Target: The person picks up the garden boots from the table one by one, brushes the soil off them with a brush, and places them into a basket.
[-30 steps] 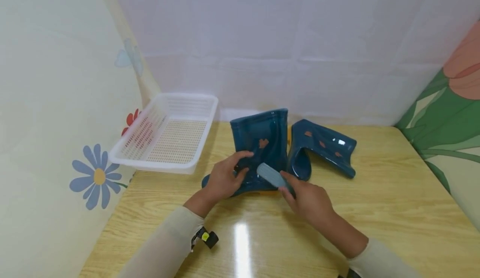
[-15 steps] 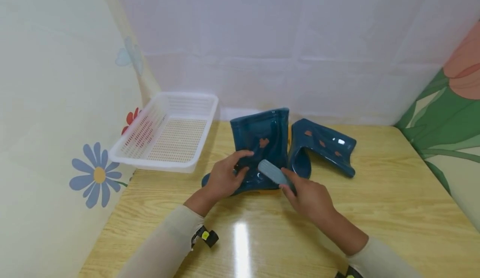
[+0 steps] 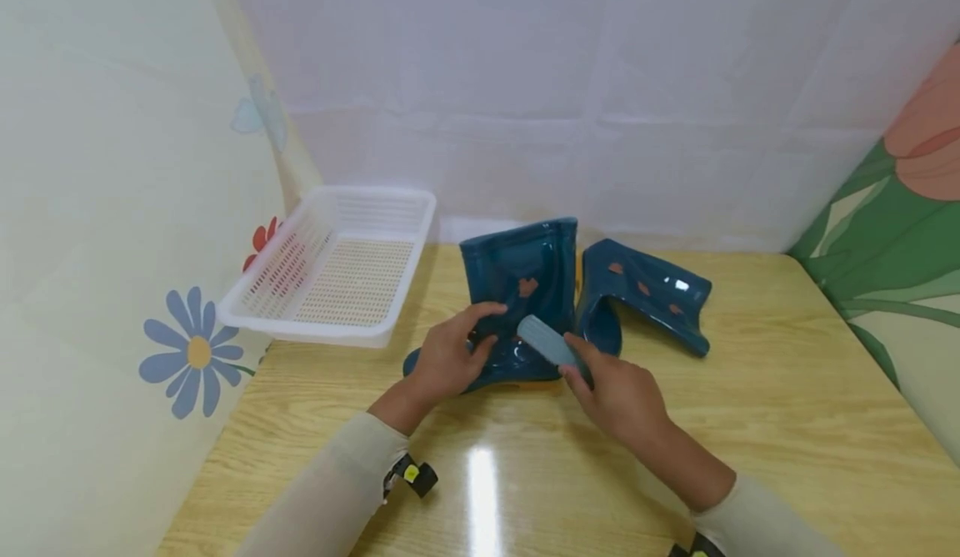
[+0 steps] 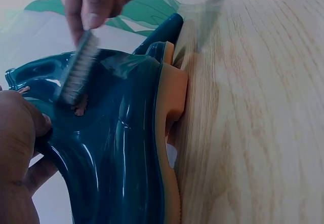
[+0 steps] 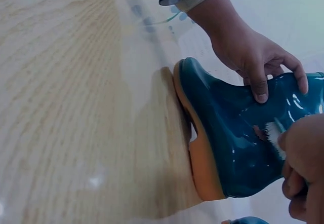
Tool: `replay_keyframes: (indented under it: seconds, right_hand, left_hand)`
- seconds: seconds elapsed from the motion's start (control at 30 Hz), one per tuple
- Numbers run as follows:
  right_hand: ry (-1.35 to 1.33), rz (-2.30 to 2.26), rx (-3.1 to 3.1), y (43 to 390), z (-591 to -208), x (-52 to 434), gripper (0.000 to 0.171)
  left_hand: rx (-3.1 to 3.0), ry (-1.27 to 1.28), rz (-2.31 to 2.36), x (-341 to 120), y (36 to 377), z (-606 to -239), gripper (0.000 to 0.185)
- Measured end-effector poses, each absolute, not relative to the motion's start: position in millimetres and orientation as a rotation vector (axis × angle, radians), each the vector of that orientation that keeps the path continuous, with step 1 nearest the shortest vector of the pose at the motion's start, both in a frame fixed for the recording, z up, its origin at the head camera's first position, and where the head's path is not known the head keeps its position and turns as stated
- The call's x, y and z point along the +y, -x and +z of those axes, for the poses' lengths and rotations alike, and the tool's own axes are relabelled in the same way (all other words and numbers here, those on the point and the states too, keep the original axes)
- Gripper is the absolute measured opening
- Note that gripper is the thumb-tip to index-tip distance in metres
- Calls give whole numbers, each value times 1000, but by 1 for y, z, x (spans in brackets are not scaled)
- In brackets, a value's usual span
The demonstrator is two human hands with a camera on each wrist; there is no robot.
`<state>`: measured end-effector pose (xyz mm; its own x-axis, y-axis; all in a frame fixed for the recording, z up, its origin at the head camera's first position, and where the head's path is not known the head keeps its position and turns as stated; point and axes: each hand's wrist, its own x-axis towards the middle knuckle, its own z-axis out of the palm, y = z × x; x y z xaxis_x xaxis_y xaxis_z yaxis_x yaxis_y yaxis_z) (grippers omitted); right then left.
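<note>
A glossy dark teal rain boot point(image 3: 553, 290) with an orange sole stands upright on the table, its toe to the left. My left hand point(image 3: 447, 355) grips it at the front of the ankle, thumb on the near side. In my right hand point(image 3: 622, 394) is a grey-blue scrubbing brush point(image 3: 551, 343). The right wrist view shows its white bristles point(image 5: 275, 137) against the boot's side, beside a brown patch point(image 5: 259, 133). Another brown patch point(image 3: 527, 288) shows higher on the shaft. The toe is partly hidden behind my left hand.
A second teal boot point(image 3: 651, 286) with several brown patches lies on its side just to the right. At the back left stands a white perforated plastic basket point(image 3: 300, 329). The wooden table point(image 3: 787, 424) ends against a white cloth backdrop point(image 3: 600, 82).
The brush has shifted slightly up along the boot's side in my right hand. My left hand and both boots stay in place.
</note>
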<state>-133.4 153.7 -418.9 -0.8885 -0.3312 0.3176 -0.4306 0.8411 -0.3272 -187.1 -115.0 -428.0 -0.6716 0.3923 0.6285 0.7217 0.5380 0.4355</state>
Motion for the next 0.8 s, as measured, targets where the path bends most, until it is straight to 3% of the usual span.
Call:
replay_keyframes:
  seconds: [0.8]
  right_hand:
    - [-605,569,-2805,130,-422,156,47]
  left_hand:
    - [-2292,905,-951,-115,188,-430,53]
